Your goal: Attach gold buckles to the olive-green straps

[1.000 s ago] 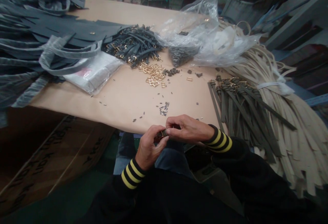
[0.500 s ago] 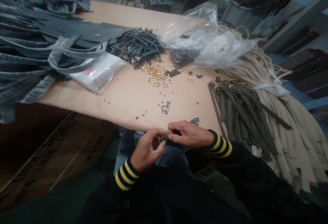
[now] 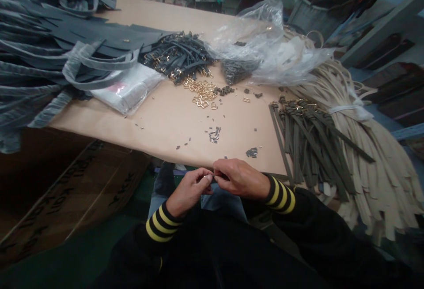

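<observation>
My left hand (image 3: pixel 189 190) and my right hand (image 3: pixel 241 178) meet over my lap, just off the table's front edge. Both are closed, thumbs against fingers, on a short dark strap with a gold buckle. The fingers now cover nearly all of that strap. On the table ahead lie small dark metal pieces (image 3: pixel 214 134) in a loose scatter. A second little heap of dark pieces (image 3: pixel 251 152) is nearer my right hand. Farther back are a pile of gold buckles (image 3: pixel 201 91) and several dark strap loops (image 3: pixel 225 91).
Dark straps with buckles (image 3: pixel 180 55) are heaped mid-table, beside a clear plastic bag (image 3: pixel 278 59). Olive straps (image 3: pixel 308 134) and long beige strips (image 3: pixel 371 161) hang over the right side. Grey straps (image 3: pixel 36 59) fill the left; a cardboard box (image 3: pixel 76 187) stands below.
My hands have drawn closer together, and the fingers now hide the strap and buckle that showed between them. My right hand has turned and shifted slightly left.
</observation>
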Motion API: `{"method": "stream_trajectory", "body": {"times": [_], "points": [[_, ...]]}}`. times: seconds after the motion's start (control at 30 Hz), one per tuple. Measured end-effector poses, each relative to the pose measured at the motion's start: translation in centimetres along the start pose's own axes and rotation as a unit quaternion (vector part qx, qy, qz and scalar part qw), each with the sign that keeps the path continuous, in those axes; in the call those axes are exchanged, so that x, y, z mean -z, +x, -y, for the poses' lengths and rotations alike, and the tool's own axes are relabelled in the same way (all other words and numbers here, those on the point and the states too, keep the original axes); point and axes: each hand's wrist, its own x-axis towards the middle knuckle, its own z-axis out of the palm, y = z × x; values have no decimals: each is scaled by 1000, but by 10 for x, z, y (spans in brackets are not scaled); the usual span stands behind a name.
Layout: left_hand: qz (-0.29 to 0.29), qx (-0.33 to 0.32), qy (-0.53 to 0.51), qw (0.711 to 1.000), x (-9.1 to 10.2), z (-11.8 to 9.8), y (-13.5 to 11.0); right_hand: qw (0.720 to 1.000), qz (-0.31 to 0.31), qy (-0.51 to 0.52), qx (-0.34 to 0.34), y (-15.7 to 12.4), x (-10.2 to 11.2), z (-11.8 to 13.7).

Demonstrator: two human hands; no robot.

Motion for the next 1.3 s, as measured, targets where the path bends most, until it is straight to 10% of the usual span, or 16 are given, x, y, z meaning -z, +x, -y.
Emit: {"method": "stream_trajectory", "body": {"times": [0.67,1.3], "points": [[-42,-10,2,999,3,-2,-9,985,144,-9,-94,-28,39,-35],[-46,-90,239,966,-6,-4,-13,982,84,161,-55,-15,-6,-10]]}}
